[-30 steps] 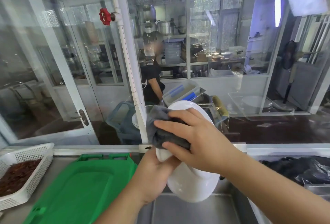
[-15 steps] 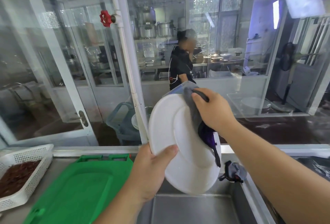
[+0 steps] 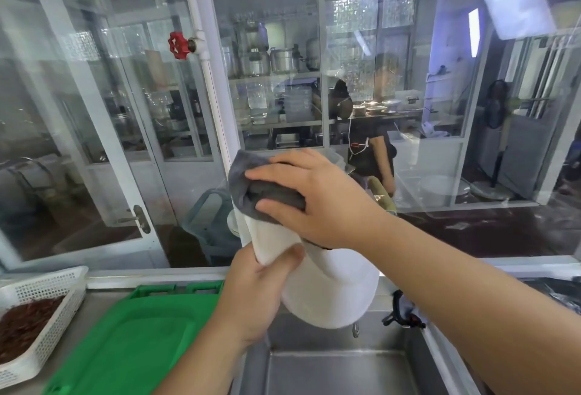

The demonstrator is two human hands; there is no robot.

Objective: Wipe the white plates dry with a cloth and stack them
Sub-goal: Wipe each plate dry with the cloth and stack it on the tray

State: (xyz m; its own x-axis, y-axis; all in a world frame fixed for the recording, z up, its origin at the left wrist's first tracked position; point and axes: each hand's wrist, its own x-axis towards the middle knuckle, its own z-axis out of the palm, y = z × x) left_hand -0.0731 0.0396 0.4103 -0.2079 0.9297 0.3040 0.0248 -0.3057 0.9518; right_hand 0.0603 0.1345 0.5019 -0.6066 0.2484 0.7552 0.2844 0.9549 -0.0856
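Observation:
I hold a white plate (image 3: 333,294) tilted nearly upright above the steel sink (image 3: 339,369). My left hand (image 3: 257,294) grips its lower left rim, thumb on the face. My right hand (image 3: 314,196) presses a grey cloth (image 3: 251,187) flat against the plate's upper part, fingers spread and pointing left. The cloth covers the top rim, and the hand hides most of the upper half.
A green plastic tray (image 3: 132,341) lies on the counter to the left of the sink. Farther left stands a white perforated basket (image 3: 47,309) of dark red dried bits. A glass partition (image 3: 283,111) rises just behind the counter; a person stands beyond it.
My right hand has carried the cloth from the plate's right edge across to its upper left. The plate has turned in my left hand. The person behind the glass has moved right.

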